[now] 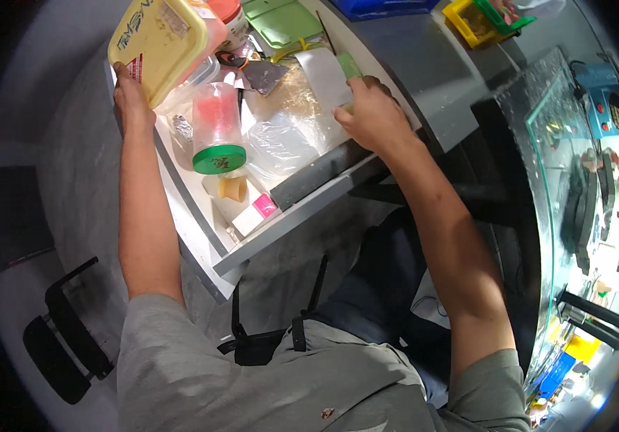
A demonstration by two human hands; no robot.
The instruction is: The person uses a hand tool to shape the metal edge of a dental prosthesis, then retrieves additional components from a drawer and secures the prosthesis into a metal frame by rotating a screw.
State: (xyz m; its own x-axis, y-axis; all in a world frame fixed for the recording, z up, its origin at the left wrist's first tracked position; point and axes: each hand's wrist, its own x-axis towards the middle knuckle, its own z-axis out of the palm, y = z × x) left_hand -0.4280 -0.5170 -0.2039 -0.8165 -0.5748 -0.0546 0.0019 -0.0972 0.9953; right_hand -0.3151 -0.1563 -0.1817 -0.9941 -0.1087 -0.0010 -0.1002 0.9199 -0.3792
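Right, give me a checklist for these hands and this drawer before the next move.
1. Left hand on the yellow-lidded tub: ok, it grips the tub's near edge.
2. Right hand hold: cannot tell; it is by the white sheet, but what its fingers grasp is partly hidden.
3. Drawer pulled open: ok, its contents show.
4. Green lid on the clear jar: ok, it covers the end nearest the person.
5. Free room inside: not ok, the clear plastic bag, jar and other items crowd it.
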